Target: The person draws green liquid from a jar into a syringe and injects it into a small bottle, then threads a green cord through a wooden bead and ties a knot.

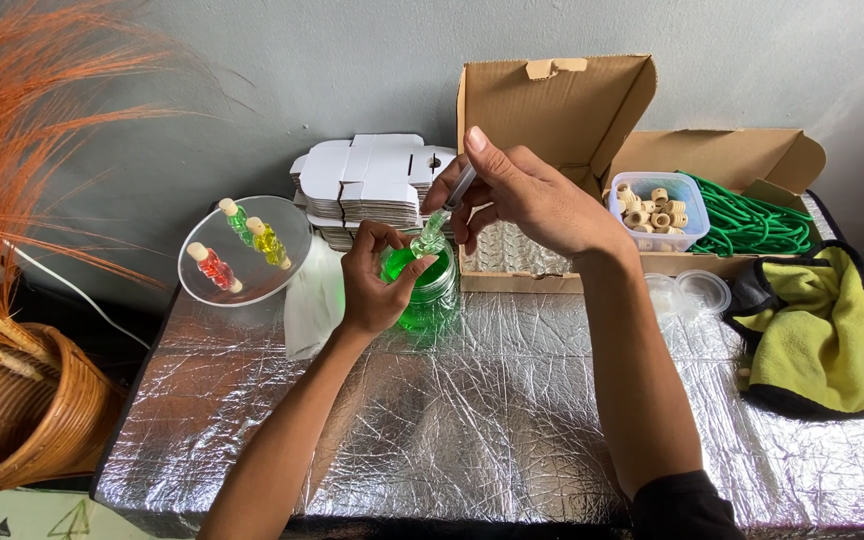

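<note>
The left hand (377, 285) holds a tiny bottle (430, 238) with its fingers closed around it, right over a jar of green liquid (422, 290) near the middle of the shiny surface (472, 420). The hand hides most of the jar. The right hand (527, 195) pinches a thin dropper (459, 187); its tip meets the bottle's top, and the fingers cover its upper end. At 10 o'clock, a clear bowl (292, 225) holds three small bottles (242, 245). At 2 o'clock, an open cardboard box (562, 110) hides part of a green cord (752, 220).
</note>
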